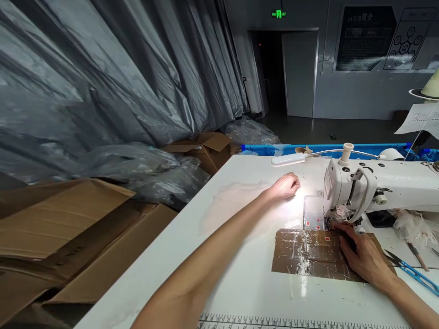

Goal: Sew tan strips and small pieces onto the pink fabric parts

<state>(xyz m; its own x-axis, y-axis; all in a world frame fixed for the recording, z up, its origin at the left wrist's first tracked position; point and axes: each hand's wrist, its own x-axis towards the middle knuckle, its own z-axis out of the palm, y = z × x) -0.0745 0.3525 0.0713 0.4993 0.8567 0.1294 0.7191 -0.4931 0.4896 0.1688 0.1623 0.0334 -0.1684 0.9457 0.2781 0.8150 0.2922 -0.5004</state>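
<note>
My left hand [285, 186] is over the white table left of the sewing machine [398, 183], its fingers curled closed; whatever they may hold is hidden. A faint, pale patch like sheer fabric [236, 205] spreads on the table beside that wrist. My right hand [368, 256] rests on a brown board covered with clear tape [308, 262], with thumb and index finger apart. The index fingertip reaches to the presser foot, where the machine head partly hides it. Small red marks show on the metal needle plate [313, 221] and on the board.
Blue-handled thread snips [418, 276] lie right of my right hand, near a crumpled pale mesh [413, 226]. A ruler strip [274, 322] runs along the table's front edge. Cardboard boxes [78, 237] and clear plastic bags [154, 169] stand at the left. A lamp [290, 159] sits behind.
</note>
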